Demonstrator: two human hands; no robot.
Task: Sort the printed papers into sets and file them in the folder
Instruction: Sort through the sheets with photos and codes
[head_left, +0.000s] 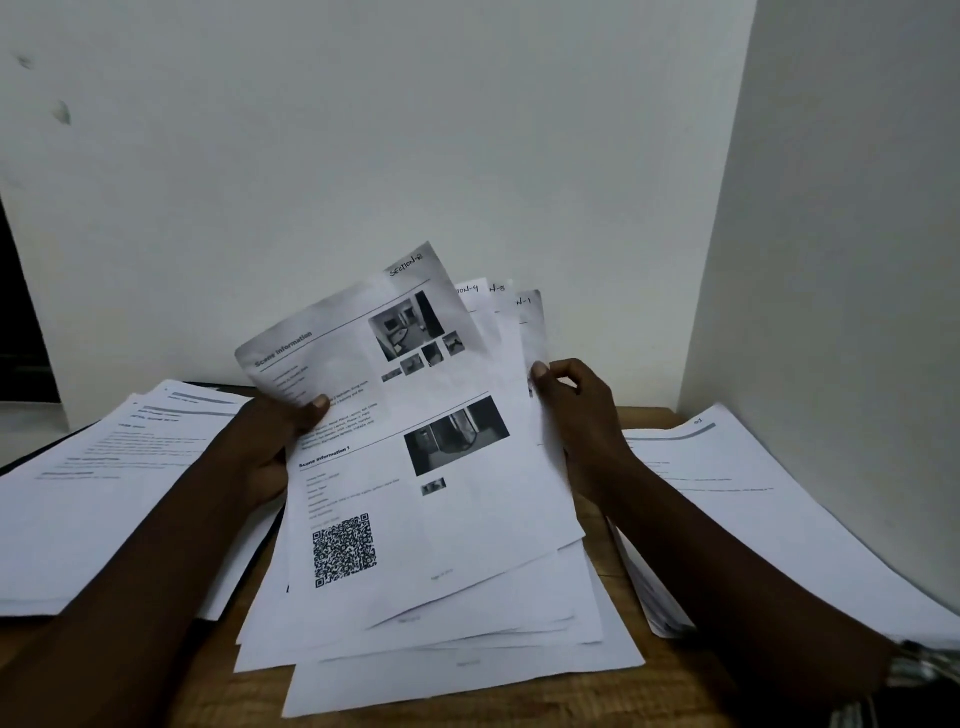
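I hold a fanned bundle of printed papers (415, 467) upright over the wooden table (649, 691). The front sheet shows photos, text headed "Scene information", a QR code and a handwritten section label at its top corner. My left hand (280, 447) grips the bundle's left edge, thumb on the front sheet. My right hand (582, 426) pinches the right edge of the rear sheets, whose handwritten corner labels peek out behind. More loose sheets (467, 660) lie under the bundle on the table. A dark folder edge (31, 462) shows beneath the left pile.
A pile of printed sheets (104, 493) lies on the left over the dark folder. Another pile (753, 509) lies on the right against a white wall. A white wall stands close behind the table.
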